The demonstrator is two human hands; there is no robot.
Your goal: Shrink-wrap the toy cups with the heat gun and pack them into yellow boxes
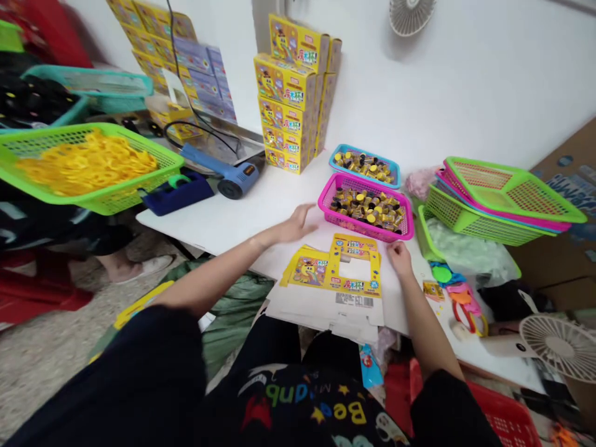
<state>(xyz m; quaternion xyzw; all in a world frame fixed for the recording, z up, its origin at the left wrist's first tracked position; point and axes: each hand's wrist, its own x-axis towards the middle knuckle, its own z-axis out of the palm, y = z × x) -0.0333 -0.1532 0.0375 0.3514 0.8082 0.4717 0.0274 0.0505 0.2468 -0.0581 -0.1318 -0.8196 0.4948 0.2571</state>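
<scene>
Left hand (295, 225) open, palm down, fingers spread, just beyond the near corner of a stack of flat yellow-printed carton blanks (335, 279). Right hand (398, 257) curled at the stack's far edge; whether it pinches the card cannot be told. The stack lies flat at the edge of a white table (233, 217), both hands flanking it, just before a pink basket (410, 217) of small capped vials (367, 208). Assembled cartons (284, 105) stand piled behind.
</scene>
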